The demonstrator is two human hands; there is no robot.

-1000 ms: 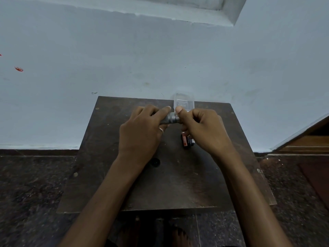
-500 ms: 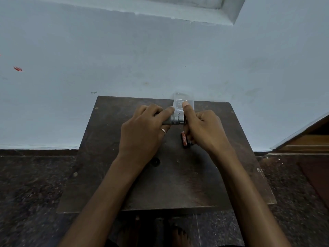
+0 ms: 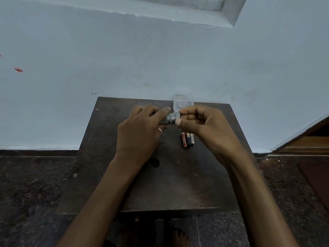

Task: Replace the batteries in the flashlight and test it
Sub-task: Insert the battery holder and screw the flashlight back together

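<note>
The left hand (image 3: pixel 140 129) hides most of the flashlight (image 3: pixel 170 118) body.

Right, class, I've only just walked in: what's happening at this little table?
A person holds a small grey flashlight over a dark wooden table. The left hand grips its body; the right hand pinches its end. Three batteries lie side by side on the table, and a clear plastic container stands by the wall.
</note>
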